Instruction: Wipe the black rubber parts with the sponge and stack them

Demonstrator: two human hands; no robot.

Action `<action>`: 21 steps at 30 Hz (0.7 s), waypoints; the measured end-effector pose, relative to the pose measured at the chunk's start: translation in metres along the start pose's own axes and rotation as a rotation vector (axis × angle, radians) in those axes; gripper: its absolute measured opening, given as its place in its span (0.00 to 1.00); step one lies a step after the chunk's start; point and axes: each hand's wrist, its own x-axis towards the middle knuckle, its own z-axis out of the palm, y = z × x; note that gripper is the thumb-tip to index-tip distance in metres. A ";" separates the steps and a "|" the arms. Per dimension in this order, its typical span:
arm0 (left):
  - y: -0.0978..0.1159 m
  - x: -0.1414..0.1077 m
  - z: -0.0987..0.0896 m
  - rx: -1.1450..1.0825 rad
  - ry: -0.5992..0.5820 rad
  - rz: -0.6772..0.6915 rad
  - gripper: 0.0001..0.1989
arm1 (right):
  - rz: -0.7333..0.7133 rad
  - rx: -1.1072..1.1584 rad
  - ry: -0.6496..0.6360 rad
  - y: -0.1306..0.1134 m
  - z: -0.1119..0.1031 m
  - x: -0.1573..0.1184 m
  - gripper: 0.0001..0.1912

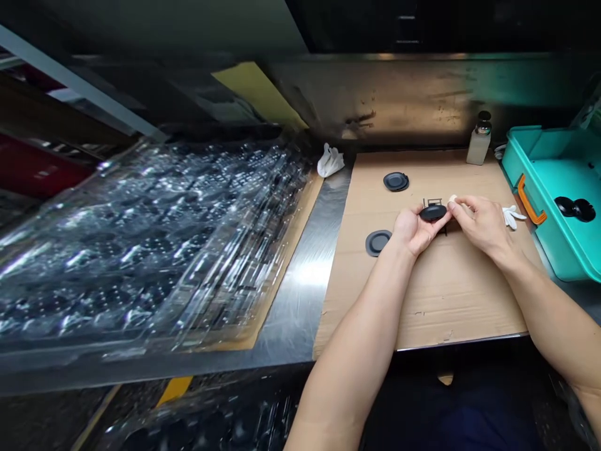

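Observation:
A small black oval part [432, 213] rests in my left hand [414, 230], gripped by its fingers over the cardboard sheet [451, 294]. Close beside it, the thumb and fingers of my right hand [481, 224] are pinched together at a small whitish piece [452, 199], whose kind I cannot make out. A dark grey rounded part [377, 243] lies on the cardboard just left of my left wrist. Farther back sits another dark rounded part [395, 181]. Printed marks on the cardboard are partly covered by my hands.
Stacked clear plastic trays [154, 232] fill the left side. At right stands a turquoise bin [554, 244] with an orange handle [530, 202] and black round parts [575, 208] inside. A pump-top bottle [479, 143], a white glove [513, 217] and a crumpled white cloth [330, 161] lie around.

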 end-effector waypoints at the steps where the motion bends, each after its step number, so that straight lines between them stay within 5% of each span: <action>1: 0.000 0.000 0.000 0.008 0.004 0.004 0.20 | -0.008 -0.010 0.005 0.001 0.001 0.000 0.16; 9: -0.017 0.012 -0.006 0.171 0.032 0.144 0.14 | -0.164 -0.175 -0.092 -0.007 0.026 -0.010 0.15; 16: -0.023 0.018 -0.009 0.208 -0.002 0.193 0.16 | -0.072 -0.267 -0.141 -0.012 0.027 -0.007 0.17; 21: -0.021 0.017 -0.014 0.273 -0.039 0.177 0.15 | 0.009 -0.285 -0.111 0.006 0.020 -0.001 0.18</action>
